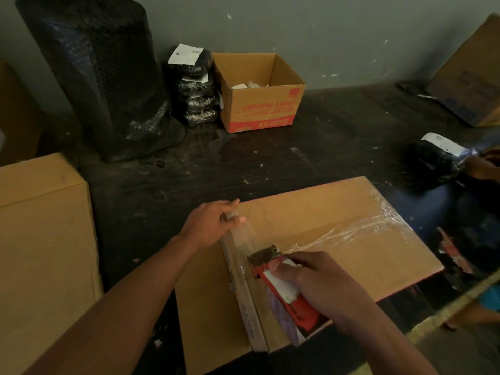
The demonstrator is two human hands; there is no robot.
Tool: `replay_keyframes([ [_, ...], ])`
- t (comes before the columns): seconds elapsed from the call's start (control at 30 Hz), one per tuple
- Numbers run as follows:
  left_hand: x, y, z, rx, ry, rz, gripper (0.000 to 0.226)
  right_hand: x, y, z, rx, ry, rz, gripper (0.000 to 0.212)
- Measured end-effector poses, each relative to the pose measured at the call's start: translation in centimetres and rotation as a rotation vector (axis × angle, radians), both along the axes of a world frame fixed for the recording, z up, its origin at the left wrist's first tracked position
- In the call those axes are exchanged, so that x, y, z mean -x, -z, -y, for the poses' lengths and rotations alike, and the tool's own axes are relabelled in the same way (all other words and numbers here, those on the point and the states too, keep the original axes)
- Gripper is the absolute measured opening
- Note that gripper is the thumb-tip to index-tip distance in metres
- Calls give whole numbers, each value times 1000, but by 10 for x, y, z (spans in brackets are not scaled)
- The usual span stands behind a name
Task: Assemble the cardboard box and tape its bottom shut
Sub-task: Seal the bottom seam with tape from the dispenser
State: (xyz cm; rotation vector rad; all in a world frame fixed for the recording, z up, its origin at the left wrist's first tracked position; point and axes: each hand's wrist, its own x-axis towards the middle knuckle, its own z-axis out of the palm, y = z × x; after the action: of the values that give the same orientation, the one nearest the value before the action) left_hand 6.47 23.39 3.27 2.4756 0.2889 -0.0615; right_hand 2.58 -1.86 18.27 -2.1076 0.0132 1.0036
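Where the dark work surface [338, 147] runs toward the grey wall, its far side is dim and scuffed, and the details there are hard to read. The cardboard box [338, 239] lies in the middle foreground with its broad flaps facing up; its near left corner is cut off by the lower edge of the view. A plain carton [40, 239] at the left is cropped by the frame. A tall roll of black bubble wrap [102, 77] stands at the back. Beside a stack of black wrapped parcels [196, 93] sits an open printed carton [263, 109] whose contents are too pale and blurred to name. At the right edge another person's hand [481, 166] touches a black parcel [433, 163]; both are blurred.

The right hand [319, 280] curls over a red tape dispenser [281, 282], gripping it firmly and hiding most of its body, with the blade end pressed onto the box near the flap seam. The left hand [211, 223], arm reaching across, pinches the clear tape [351, 231] at the box's far left edge between thumb and fingers. Crinkled tape also stretches shiny across the flaps toward the right edge.
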Motion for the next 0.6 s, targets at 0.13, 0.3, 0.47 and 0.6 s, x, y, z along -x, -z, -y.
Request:
replay_keyframes([
  [0.13, 0, -6, 4, -36, -1, -18, 67, 13, 1, 6, 3, 23, -13, 19],
  [0.3, 8, -35, 27, -307, 13, 54, 61, 16, 8, 6, -11, 18, 1, 20],
  [0.47, 39, -34, 55, -239, 151, -58, 48, 15, 12, 15, -59, -1, -21, 20],
  [0.6, 54, -26, 55, -178, 146, -66, 54, 12, 13, 20, -98, -27, -12, 21],
])
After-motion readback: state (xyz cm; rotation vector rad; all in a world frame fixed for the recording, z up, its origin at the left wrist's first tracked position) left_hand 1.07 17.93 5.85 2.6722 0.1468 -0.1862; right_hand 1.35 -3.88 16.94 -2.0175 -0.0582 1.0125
